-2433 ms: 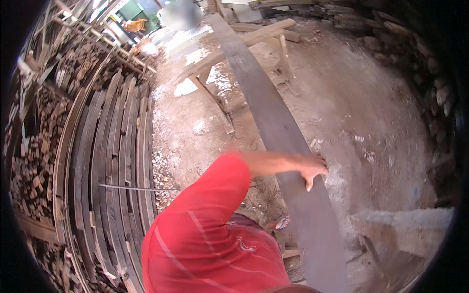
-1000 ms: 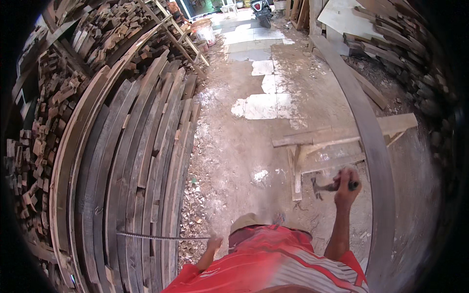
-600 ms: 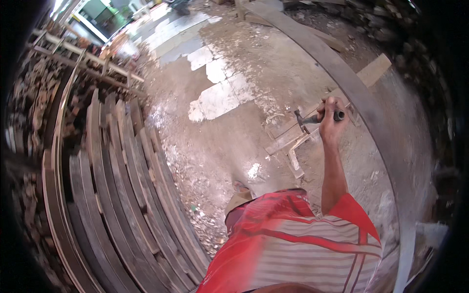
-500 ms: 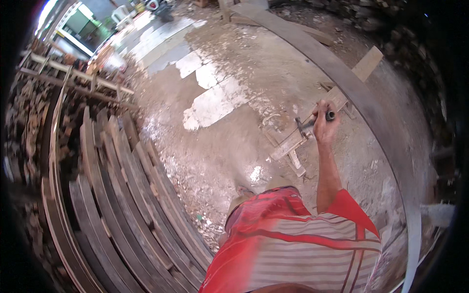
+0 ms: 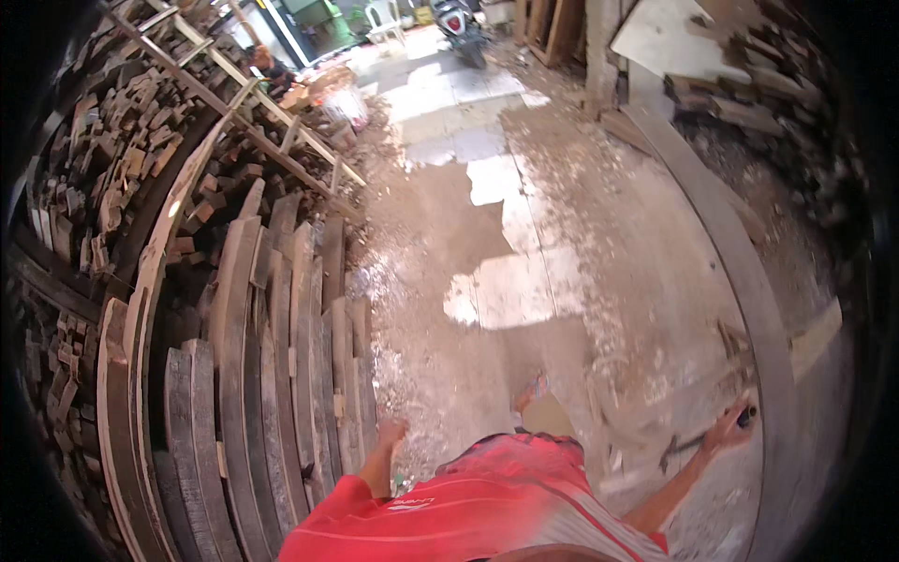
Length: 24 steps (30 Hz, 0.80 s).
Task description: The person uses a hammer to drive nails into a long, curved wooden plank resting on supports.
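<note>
My right hand (image 5: 723, 431) is wrapped round the dark grip of a hammer (image 5: 693, 441), low at the right. The grip's round end shows beside my fingers, while the narrow head lies toward my body. Just right of that hand runs a long grey-brown plank (image 5: 763, 328). My left hand (image 5: 392, 431) hangs at my side, next to a stack of long timber beams (image 5: 239, 309). It is small and blurred, so its fingers cannot be made out.
Floor tiles (image 5: 510, 295) show through dirt ahead. Many short wood offcuts (image 5: 140, 140) are piled far left, behind a wooden ladder-like frame (image 5: 281, 140). A motorbike (image 5: 457, 26) and a white plastic chair (image 5: 384, 19) stand at the far end. More wood (image 5: 749, 112) lies at right.
The view has swung left, showing more of the timber stack and woodpile. My left hand has come into sight. My right hand, still holding the hammer, now appears lower and farther right.
</note>
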Available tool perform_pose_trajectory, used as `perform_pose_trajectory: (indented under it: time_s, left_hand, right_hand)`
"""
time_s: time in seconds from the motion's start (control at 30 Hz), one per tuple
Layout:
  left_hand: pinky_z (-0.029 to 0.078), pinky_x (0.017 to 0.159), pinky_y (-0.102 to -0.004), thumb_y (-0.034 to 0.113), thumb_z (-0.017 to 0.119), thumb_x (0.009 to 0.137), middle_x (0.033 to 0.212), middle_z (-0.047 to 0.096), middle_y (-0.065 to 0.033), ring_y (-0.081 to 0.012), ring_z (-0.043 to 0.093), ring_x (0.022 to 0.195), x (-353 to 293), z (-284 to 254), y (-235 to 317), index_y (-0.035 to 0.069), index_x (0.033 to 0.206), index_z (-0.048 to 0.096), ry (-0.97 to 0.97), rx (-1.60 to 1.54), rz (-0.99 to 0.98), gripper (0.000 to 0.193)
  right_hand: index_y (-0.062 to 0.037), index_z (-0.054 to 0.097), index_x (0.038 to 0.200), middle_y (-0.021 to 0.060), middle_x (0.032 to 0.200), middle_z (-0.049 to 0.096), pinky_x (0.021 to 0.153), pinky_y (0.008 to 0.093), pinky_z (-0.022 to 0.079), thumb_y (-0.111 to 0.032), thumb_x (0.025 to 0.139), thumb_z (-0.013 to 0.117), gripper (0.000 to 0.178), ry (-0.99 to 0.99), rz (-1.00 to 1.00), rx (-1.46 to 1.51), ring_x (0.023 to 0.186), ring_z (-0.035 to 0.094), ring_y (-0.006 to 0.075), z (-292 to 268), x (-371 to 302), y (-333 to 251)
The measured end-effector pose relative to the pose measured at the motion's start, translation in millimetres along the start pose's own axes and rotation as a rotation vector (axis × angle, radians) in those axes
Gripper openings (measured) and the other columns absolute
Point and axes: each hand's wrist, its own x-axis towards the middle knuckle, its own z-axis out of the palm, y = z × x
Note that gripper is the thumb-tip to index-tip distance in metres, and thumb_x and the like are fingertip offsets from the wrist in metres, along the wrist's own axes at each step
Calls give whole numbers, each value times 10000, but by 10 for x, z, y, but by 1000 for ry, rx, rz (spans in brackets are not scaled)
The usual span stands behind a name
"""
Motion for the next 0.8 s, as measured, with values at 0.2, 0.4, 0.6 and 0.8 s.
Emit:
perform_pose_trajectory:
  time_s: [0.2,0.4,0.6,0.8]
  left_hand:
    - [520,616,-335,312,646,915,822,730,-66,-153,660,702,645,1328,567,62,965,753,-207,191,-185,277]
    - [532,713,-339,403,646,926,885,736,-98,-167,664,766,1319,1505,1540,46,1039,745,-116,537,48,388]
    - [535,847,-356,438,613,963,991,737,-148,-201,683,934,2911,1926,3089,-1,1091,724,-24,398,275,470]
    - [489,1023,-435,648,441,1020,1293,619,-180,-264,607,1195,3939,2674,4936,67,1484,426,-363,-519,-145,743]
  right_hand:
    - [37,603,910,53,728,533,581,345,416,-205,994,669,265,-113,-364,-217,653,490,161,1404,334,-173]
    - [-50,562,846,-7,683,482,551,288,378,-167,1006,611,204,-596,-111,50,614,444,97,3079,21,-787]
    - [-21,627,883,-14,674,529,501,250,396,-199,1022,598,228,-928,-70,417,571,485,61,4862,-314,-1924]
    - [11,626,934,21,650,538,516,257,425,-258,1054,559,302,-1120,101,691,560,540,102,6284,-583,-2736]
